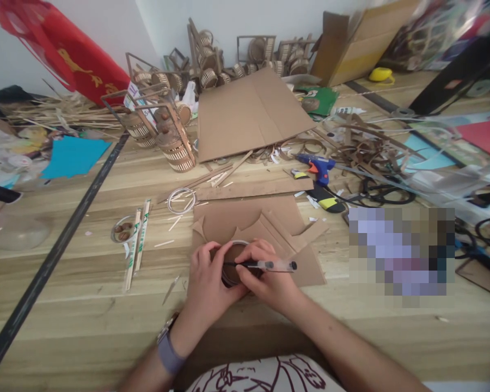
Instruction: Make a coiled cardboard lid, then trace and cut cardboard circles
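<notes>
- Wooden tabletop (pixel 384 343), pale, streaked in grain, crossed on the left by a dark strip (pixel 81 210)
- Cardboard piece (pixel 312 272), torn-edged, flat on the near middle of the tabletop
- Pale ring (pixel 240 241), lying on the cardboard piece; left hand (pixel 210 272) grasping its left side, thumb at the near edge
- Pen (pixel 265 265), clear-barrelled with black end, pinched in the right hand (pixel 265 275), its point over the ring's interior
- Second ring (pixel 182 189), among thin sticks, beyond the left hand
- Paper-wrapped chopsticks (pixel 142 237), green-printed, left of the hands, beside small brown pieces (pixel 124 232)
- Glue gun (pixel 322 169), blue with orange trigger, near a black-and-yellow handle (pixel 329 200)
- Curled brown strips (pixel 353 136), heaped at far right
- Large cardboard sheet (pixel 253 117), propped at an angle toward the back
- Slatted miniature barrels (pixel 175 146), in wooden frames, left of that sheet; more along the white wall (pixel 167 22)
- Red bag (pixel 65 54), back left; open cardboard box (pixel 371 43), back right
- Blue sheet (pixel 75 155), far left, beside clear plastic
- Pixelated patch at right, contents unreadable
</notes>
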Tool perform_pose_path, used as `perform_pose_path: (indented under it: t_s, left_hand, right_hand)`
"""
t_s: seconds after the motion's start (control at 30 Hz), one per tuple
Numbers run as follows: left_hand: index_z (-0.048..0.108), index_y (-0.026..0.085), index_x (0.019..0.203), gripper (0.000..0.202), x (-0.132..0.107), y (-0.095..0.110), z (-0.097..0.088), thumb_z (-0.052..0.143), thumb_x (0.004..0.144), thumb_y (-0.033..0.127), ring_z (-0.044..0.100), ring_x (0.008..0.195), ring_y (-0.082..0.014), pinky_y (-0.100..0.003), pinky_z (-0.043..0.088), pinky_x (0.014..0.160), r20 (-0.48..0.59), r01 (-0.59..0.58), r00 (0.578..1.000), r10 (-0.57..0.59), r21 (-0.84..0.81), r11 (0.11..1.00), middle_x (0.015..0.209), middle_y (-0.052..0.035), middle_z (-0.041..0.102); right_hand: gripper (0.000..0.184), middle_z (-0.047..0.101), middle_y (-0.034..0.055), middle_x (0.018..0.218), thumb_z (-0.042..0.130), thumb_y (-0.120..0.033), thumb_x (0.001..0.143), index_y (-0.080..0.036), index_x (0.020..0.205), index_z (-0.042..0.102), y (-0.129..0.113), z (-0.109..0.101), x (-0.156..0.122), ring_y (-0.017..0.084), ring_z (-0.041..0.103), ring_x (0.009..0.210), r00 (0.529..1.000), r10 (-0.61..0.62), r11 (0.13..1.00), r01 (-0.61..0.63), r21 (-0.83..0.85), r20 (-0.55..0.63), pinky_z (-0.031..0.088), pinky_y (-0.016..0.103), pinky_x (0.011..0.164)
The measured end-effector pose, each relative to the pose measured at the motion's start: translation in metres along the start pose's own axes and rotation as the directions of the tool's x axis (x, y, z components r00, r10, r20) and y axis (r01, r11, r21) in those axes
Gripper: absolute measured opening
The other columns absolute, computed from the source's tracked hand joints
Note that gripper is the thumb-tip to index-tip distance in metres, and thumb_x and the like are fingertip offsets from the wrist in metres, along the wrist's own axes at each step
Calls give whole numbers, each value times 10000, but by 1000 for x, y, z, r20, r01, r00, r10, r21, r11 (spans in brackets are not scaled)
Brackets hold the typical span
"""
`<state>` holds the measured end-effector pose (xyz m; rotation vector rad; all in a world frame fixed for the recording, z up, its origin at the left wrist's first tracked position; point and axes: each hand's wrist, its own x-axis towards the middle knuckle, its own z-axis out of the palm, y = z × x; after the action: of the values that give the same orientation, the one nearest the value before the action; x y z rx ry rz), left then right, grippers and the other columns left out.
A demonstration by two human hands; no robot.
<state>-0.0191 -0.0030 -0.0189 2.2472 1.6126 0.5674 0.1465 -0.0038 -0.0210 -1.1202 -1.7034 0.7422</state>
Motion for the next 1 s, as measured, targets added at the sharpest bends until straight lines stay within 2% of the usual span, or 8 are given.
perform_pose_path:
  t_s: [0.17, 0.3, 0.47, 0.67, 0.87, 1.0]
  left_hand:
    - [609, 161, 1304, 704, 0, 0, 1, 833, 655, 317, 472, 1169, -376, -565, 411, 1031, -2, 4, 1000, -4, 0, 1000, 1209, -153, 482]
    - [598, 168, 1311, 699, 0, 2, 0, 820, 668, 329, 472, 1164, -362, -553, 414, 1032, 6, 9, 1000, -9, -1, 1000, 1214, -147, 479]
    - [589, 207, 1315, 708, 0, 0, -1, 821, 654, 310, 469, 1169, -351, -534, 416, 1041, 10, 21, 1000, -21, -2, 1000, 1220, -127, 479]
    - [586, 233, 1314, 709, 0, 0, 1, 822, 655, 343, 459, 1182, -357, -540, 416, 1040, 8, 35, 999, -35, -7, 999, 1233, -119, 473]
    - [576, 239, 1324, 728, 0, 2, 0, 826, 644, 316, 464, 1172, -346, -529, 416, 1045, 16, 34, 999, -34, -11, 999, 1225, -113, 470]
    - [582, 237, 1316, 717, 0, 2, 0, 829, 649, 328, 461, 1176, -351, -537, 418, 1043, 19, 38, 999, -38, -7, 999, 1231, -116, 465]
  right_hand:
    - [124, 651, 1, 740, 578, -127, 806, -239, 759, 555, -1, -3, 0, 217, 618, 783, 1000, 20, 1000, -20, 3, 22, 431, 455, 964]
    - [102, 660, 24, 779, 548, -148, 841, -240, 799, 564, -3, -5, 1, 232, 615, 821, 999, 48, 999, -48, -4, -10, 467, 389, 826]
    - [106, 659, 19, 787, 574, -139, 837, -238, 800, 580, -5, -4, 2, 232, 609, 822, 999, 31, 999, -30, -15, 24, 443, 408, 848]
    - [132, 619, 12, 738, 551, -118, 807, -229, 737, 540, -5, -7, 3, 209, 592, 747, 998, 64, 998, -64, -9, 22, 460, 339, 723]
    - [101, 663, 23, 808, 574, -142, 849, -238, 828, 595, -3, -2, 3, 234, 613, 845, 998, 64, 998, -63, -22, 27, 441, 388, 828]
    - [114, 649, 21, 777, 566, -129, 821, -229, 766, 567, -5, -5, 4, 229, 600, 802, 996, 71, 997, -70, -15, 61, 438, 373, 785]
